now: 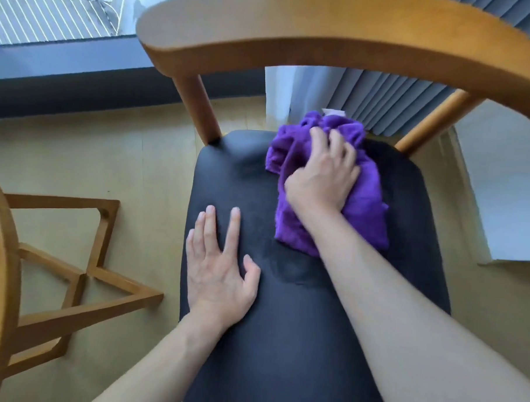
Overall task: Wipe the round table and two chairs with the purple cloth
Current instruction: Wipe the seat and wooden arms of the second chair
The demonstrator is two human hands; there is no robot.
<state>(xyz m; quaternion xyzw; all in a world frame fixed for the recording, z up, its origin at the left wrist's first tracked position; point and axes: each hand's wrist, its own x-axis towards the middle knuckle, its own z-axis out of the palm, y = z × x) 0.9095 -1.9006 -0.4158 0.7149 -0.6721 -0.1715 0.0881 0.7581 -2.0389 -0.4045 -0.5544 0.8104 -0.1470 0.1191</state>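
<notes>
No text, brand, number or sign can be read anywhere in this view. A small white tag (333,112) pokes out of the purple cloth (361,202) at its 12 o'clock edge, but it is blurred and no print can be made out on it.

Just two bare forearms coming in from the near edge, no sleeves anywhere in view. Left hand (218,271) and right hand (322,176) both bare too. Short, plain nails, unpainted by the looks.
</notes>
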